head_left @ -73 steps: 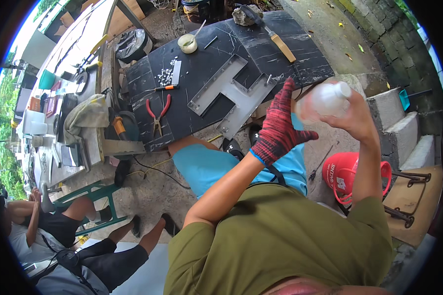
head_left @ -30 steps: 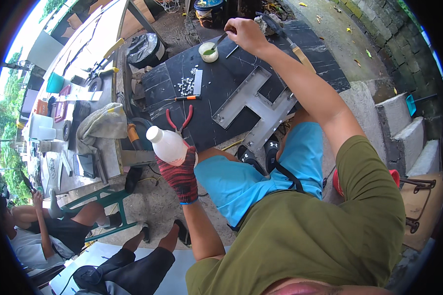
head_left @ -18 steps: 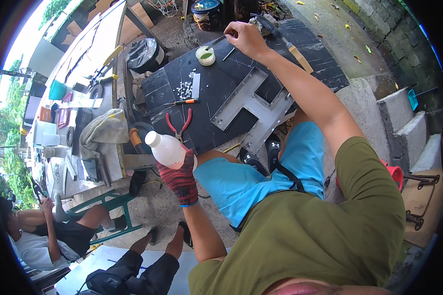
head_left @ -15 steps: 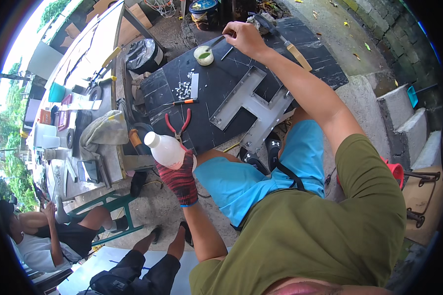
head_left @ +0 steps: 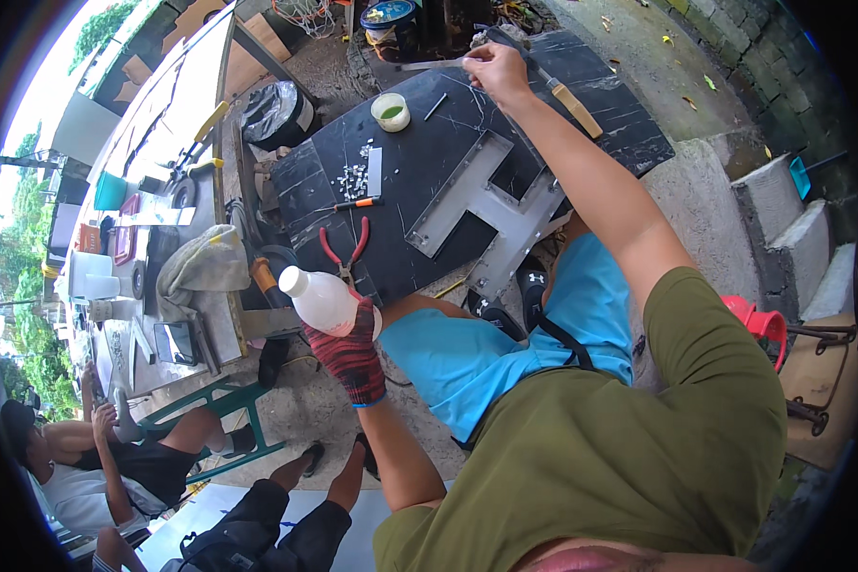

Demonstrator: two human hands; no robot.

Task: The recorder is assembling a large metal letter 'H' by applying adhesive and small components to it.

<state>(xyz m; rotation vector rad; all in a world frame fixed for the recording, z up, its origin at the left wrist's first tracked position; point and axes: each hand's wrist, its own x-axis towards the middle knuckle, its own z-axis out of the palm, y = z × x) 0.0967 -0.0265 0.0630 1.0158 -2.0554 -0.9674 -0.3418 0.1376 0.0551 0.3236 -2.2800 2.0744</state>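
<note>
My left hand [head_left: 345, 348], in a red and black knit glove, is closed around a white plastic bottle [head_left: 319, 297] with a white cap. My bare right hand [head_left: 498, 72] pinches the end of a thin, flat strip [head_left: 429, 65], which points left above the far edge of the black marbled tabletop [head_left: 419, 157]. Below the strip stands a small round cup [head_left: 390, 113] with green stuff inside. A grey H-like metal frame [head_left: 510, 224] lies nearer me. Left of it are red-handled pliers [head_left: 344, 250], an orange-handled screwdriver [head_left: 357, 204] and several small light pieces [head_left: 355, 178].
A wooden-handled tool [head_left: 572, 107] lies at the far right of the tabletop. The cluttered workbench [head_left: 221, 315] on my left bears a grey cloth [head_left: 200, 272]. Two other people sit or stand at lower left. Concrete steps [head_left: 799, 238] rise on the right.
My right hand has moved right and slightly away, lifting the strip out of the cup to nearly level. The bottle in my left hand has barely shifted.
</note>
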